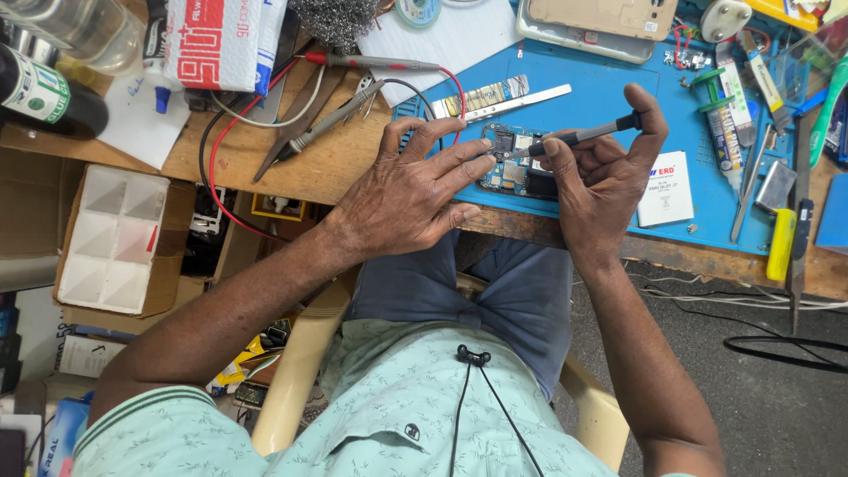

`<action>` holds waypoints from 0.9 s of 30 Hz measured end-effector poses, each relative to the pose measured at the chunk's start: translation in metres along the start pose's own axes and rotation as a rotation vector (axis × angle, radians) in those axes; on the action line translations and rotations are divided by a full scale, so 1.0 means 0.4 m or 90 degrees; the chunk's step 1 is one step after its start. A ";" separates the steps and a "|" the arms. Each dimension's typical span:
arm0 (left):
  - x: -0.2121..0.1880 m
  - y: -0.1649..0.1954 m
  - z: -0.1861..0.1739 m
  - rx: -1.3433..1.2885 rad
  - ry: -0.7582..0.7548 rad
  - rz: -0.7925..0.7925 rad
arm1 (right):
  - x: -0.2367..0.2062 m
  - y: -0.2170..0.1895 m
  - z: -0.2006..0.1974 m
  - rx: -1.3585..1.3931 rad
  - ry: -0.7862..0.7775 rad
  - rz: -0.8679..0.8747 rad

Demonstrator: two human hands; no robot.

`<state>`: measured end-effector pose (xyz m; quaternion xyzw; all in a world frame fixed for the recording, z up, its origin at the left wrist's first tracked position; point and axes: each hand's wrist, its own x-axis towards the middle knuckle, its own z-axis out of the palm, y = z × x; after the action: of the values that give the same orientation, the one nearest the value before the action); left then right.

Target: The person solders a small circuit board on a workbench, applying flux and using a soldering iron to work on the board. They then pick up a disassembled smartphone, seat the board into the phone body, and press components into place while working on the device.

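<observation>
Small blue-green phone circuit board point(517, 168) at the near edge of the bench point(336, 163), pinned under the left hand point(411, 190), whose fingers lie spread; right hand point(609, 168), just right, closed on slim black screwdriver point(579, 137), long axis slanting down-left onto board.

Bright, even daylight fills the scene, with no harsh glare. The hands point(415, 190) cast only soft, faint shadows on the blue mat point(609, 115) and the counter point(327, 168). Focus is sharp at the centre. Wide-angle bending shows toward the frame's edges, where things at the counter's far corners curve slightly.
</observation>
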<state>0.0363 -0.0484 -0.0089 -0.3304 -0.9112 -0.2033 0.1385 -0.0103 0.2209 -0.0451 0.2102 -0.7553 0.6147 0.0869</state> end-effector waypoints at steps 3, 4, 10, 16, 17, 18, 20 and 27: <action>-0.002 0.002 0.002 0.008 -0.015 -0.005 | -0.002 0.001 0.000 0.004 -0.003 -0.002; -0.002 0.003 0.002 0.011 -0.013 -0.004 | -0.002 0.002 0.000 0.006 -0.004 -0.003; 0.000 0.005 -0.001 0.026 -0.006 0.000 | -0.004 0.002 0.001 0.004 0.000 -0.003; -0.001 0.005 -0.005 0.029 -0.006 0.002 | -0.007 -0.004 0.001 -0.003 -0.002 -0.023; -0.001 0.005 -0.005 0.031 -0.006 0.001 | -0.007 -0.004 0.001 -0.005 -0.002 -0.024; -0.001 0.005 -0.006 0.032 -0.006 0.001 | -0.008 -0.005 0.002 -0.004 -0.004 -0.024; -0.002 0.006 -0.007 0.034 -0.005 0.003 | -0.009 -0.005 0.004 -0.001 -0.005 -0.023; 0.003 0.002 -0.003 -0.015 -0.020 -0.019 | -0.006 0.002 -0.003 -0.008 0.005 -0.034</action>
<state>0.0362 -0.0477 -0.0073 -0.3216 -0.9156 -0.2109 0.1176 -0.0084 0.2225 -0.0465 0.2275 -0.7529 0.6080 0.1077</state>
